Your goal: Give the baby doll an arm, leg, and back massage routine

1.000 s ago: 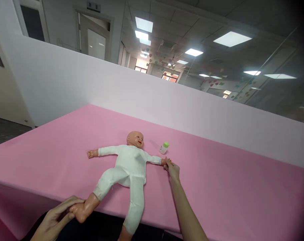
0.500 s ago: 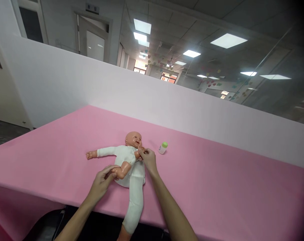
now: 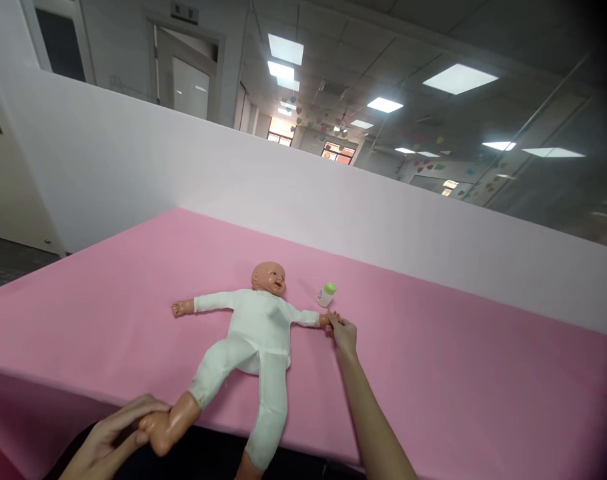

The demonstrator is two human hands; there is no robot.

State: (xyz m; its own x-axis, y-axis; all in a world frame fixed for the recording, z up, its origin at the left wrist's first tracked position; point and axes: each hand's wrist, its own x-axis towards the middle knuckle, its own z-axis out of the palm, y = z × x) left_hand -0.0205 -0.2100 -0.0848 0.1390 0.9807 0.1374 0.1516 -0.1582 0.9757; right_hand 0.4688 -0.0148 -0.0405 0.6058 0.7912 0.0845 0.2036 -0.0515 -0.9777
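While your left hand (image 3: 108, 437) curls around the foot (image 3: 159, 428) of a baby doll (image 3: 257, 327) lying face-up between your hands, your right hand (image 3: 342, 337) pinches the doll's hand (image 3: 326, 321), just below a green-capped bottle (image 3: 326, 295) on the pink tablecloth (image 3: 433, 380).

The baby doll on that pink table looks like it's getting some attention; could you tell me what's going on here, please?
A person is handling a baby doll in a white sleepsuit, which lies face up on a pink-covered table. Their left hand holds the doll's foot at the table's near edge, while their right hand grips the doll's hand on its outstretched arm. A small white bottle with a green cap stands just beyond that hand, untouched.
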